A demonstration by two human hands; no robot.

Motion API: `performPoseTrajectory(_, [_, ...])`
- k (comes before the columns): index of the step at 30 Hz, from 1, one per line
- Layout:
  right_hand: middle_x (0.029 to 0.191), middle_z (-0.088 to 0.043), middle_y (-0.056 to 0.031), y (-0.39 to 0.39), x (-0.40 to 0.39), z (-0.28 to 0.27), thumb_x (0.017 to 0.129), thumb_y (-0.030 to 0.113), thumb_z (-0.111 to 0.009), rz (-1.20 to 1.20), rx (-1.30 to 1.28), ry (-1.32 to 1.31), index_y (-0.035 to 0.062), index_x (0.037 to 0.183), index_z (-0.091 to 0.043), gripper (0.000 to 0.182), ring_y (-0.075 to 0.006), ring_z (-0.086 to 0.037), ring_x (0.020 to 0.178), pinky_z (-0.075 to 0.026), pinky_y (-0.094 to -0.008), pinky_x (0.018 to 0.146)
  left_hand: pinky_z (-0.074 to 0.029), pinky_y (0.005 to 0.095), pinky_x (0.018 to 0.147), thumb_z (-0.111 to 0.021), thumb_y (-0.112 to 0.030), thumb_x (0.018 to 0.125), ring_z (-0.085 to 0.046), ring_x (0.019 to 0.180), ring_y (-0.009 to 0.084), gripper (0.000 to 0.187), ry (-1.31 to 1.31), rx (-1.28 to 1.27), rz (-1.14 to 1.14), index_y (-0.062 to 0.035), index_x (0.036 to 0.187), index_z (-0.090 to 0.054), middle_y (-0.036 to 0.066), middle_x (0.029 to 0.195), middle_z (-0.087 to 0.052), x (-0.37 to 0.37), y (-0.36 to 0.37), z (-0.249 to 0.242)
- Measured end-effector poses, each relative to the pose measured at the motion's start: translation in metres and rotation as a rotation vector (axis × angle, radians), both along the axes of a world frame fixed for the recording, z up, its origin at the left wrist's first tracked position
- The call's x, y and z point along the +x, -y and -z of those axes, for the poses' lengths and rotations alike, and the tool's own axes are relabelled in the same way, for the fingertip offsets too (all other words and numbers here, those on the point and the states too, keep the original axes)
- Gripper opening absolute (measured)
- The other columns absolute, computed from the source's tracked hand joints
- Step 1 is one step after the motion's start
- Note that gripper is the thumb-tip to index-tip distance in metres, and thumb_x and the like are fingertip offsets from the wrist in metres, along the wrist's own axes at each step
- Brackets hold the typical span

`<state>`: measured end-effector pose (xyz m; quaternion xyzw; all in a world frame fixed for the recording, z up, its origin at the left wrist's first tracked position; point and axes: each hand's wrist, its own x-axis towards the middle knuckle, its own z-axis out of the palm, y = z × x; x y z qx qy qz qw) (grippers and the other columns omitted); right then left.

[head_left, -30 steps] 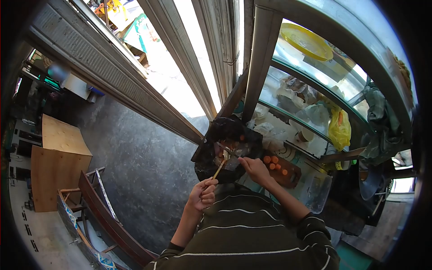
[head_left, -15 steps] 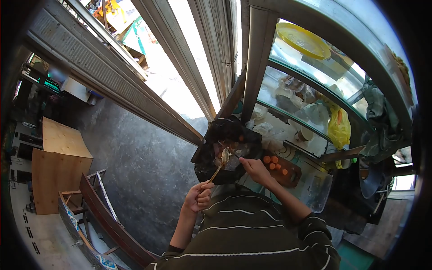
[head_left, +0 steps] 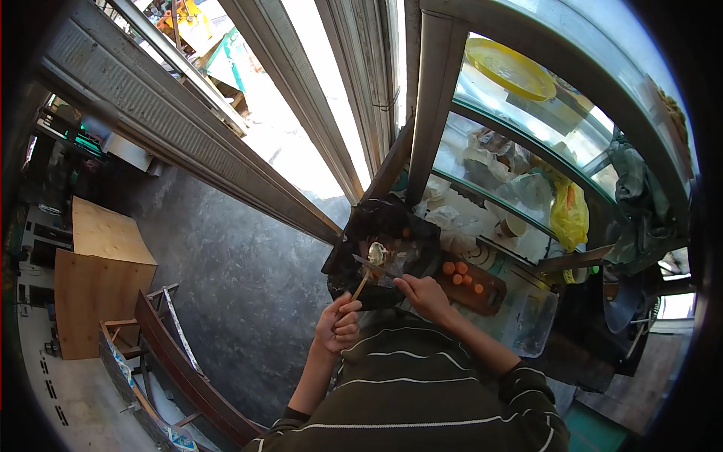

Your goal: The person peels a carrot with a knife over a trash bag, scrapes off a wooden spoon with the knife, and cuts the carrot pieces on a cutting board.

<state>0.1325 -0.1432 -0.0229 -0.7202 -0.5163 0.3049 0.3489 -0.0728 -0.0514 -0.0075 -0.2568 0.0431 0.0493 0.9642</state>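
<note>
My left hand (head_left: 338, 324) is closed round the lower end of a thin, light-brown stick (head_left: 361, 285). At the stick's far end is a whitish lump (head_left: 376, 254), whose kind I cannot make out. My right hand (head_left: 423, 295) grips a knife (head_left: 369, 264), its blade pointing left and crossing the stick just below the lump. Both are above an open black plastic bag (head_left: 380, 218) with scraps inside. Right of my right hand, orange carrot pieces (head_left: 461, 279) lie on a brown cutting board (head_left: 493, 292).
A glass-fronted cabinet (head_left: 439, 98) rises at the right, with a yellow basin (head_left: 510, 69), crumpled bags and a yellow plastic bag (head_left: 568, 215). A clear plastic tray (head_left: 536, 324) lies beyond the board. Metal shutter posts (head_left: 294, 83) stand ahead; a wooden box (head_left: 105, 282) is left.
The knife blade has swung left and now lies across the stick near the whitish lump. My right hand has shifted slightly; my left hand keeps its grip.
</note>
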Motion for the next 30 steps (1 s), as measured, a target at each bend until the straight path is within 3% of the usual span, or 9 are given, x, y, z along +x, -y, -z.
performPoseTrajectory(6, [0.061, -0.054, -0.0206, -0.006, 0.005, 0.003, 0.09, 0.04, -0.04, 0.066, -0.086, -0.001, 0.0061, 0.076, -0.055, 0.04, -0.0411, -0.054, 0.061, -0.041, -0.0493, 0.055, -0.015, 0.0164, 0.026, -0.023, -0.031, 0.096, -0.017, 0.03, 0.0025, 0.036, 0.043, -0.09, 0.005, -0.0124, 0.066, -0.031, -0.004, 0.044, -0.018, 0.001, 0.002, -0.001])
performPoseTrajectory(12, [0.063, -0.055, -0.0212, -0.012, 0.008, 0.004, 0.091, 0.04, -0.039, 0.093, -0.061, -0.085, 0.0037, 0.076, -0.056, 0.042, -0.0418, -0.054, 0.065, -0.041, -0.0474, 0.056, -0.015, 0.0159, 0.025, -0.022, -0.03, 0.096, -0.017, 0.03, 0.0022, 0.036, 0.063, -0.18, -0.005, -0.0117, 0.066, -0.03, -0.004, 0.044, -0.016, 0.002, 0.0, -0.005])
performPoseTrajectory(25, [0.068, -0.056, -0.0224, -0.006, 0.021, -0.003, 0.09, 0.045, -0.037, 0.01, -0.197, -0.105, 0.0024, 0.083, -0.059, 0.048, -0.043, -0.054, 0.073, -0.042, -0.0459, 0.063, -0.015, 0.0162, 0.025, -0.023, -0.029, 0.096, -0.016, 0.031, 0.003, 0.036, -0.012, -0.074, 0.057, -0.0118, 0.065, -0.03, -0.004, 0.043, -0.017, -0.014, -0.007, 0.002])
performPoseTrajectory(27, [0.055, -0.046, -0.0185, -0.007, 0.016, 0.011, 0.091, 0.041, -0.039, 0.031, -0.1, -0.176, -0.0032, 0.075, -0.049, 0.049, -0.0335, -0.04, 0.05, -0.036, -0.0386, 0.051, -0.015, 0.0163, 0.025, -0.023, -0.029, 0.096, -0.016, 0.031, 0.0031, 0.036, 0.005, -0.062, 0.062, -0.0121, 0.065, -0.03, -0.004, 0.043, -0.018, -0.016, -0.007, 0.001])
performPoseTrajectory(30, [0.054, -0.045, -0.0176, -0.009, 0.021, 0.015, 0.091, 0.042, -0.038, 0.072, -0.159, -0.206, -0.0038, 0.074, -0.048, 0.05, -0.03, -0.037, 0.049, -0.035, -0.0384, 0.051, -0.015, 0.0162, 0.025, -0.023, -0.029, 0.096, -0.016, 0.031, 0.0031, 0.035, -0.003, -0.07, 0.07, -0.012, 0.065, -0.03, -0.004, 0.043, -0.018, -0.018, -0.007, 0.004])
